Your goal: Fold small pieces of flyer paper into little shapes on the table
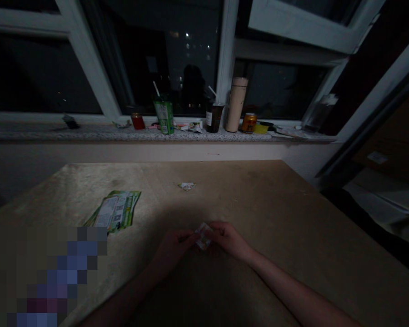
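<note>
Between my two hands is a small, light-coloured printed packet (203, 236), tilted cornerwise just over the table. My left hand (177, 243) pinches its left edge between thumb and fingers. From the other side my right hand (229, 237) grips its right edge, fingers closed. The packet's print is too dim to read. Beyond the hands lies a small triangular folded piece (187, 185), white and green. To the left, green printed pouches (121, 210) lie flat in an overlapping stack, partly covered by a blurred patch.
The brown table (259, 190) ends at a wall under a speckled windowsill (191, 136). Along the sill stand a green cup with a straw (164, 113), a dark cup (214, 118), a beige flask (236, 104), an orange can (249, 122) and a red jar (137, 121).
</note>
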The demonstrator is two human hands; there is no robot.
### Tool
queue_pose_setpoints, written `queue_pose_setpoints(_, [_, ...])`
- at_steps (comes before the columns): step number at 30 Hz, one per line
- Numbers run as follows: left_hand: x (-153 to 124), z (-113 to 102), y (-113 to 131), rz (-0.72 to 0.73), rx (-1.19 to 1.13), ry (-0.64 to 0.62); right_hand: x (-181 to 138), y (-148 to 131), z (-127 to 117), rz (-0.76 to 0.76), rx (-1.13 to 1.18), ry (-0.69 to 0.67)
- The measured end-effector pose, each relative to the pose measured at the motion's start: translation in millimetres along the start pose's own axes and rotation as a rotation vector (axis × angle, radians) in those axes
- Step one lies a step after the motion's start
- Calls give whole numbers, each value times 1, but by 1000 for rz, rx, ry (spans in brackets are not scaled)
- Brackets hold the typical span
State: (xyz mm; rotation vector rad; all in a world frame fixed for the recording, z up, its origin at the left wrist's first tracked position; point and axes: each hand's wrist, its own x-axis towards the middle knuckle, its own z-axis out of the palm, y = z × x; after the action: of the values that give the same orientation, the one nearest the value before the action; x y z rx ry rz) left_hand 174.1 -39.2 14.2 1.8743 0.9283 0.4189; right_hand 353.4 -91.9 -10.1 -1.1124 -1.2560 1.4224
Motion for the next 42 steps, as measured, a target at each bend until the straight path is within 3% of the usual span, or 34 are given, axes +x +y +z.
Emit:
queue_pose_setpoints(4, [1, 1, -2, 1, 15, 18, 0, 1, -1, 56, 27, 17])
queue_pose_setpoints(10, [1, 3, -3, 10, 25, 11, -1, -5, 0, 84, -8, -97])
queue_pose_setpoints(20, [-3, 3, 5, 15, 34, 46, -3, -7, 2, 63, -36, 1])
queue_pose_setpoints(26, [-3, 0, 7, -3, 37, 91, -1, -3, 0, 111, 98, -90])
queue_pose_setpoints(35, [-2, 3, 1, 9, 45, 44, -2, 2, 3, 125, 129, -44])
queue_pose_setpoints(42, [-2, -2, 2, 43, 93, 81, -1, -1, -2, 130, 97, -35])
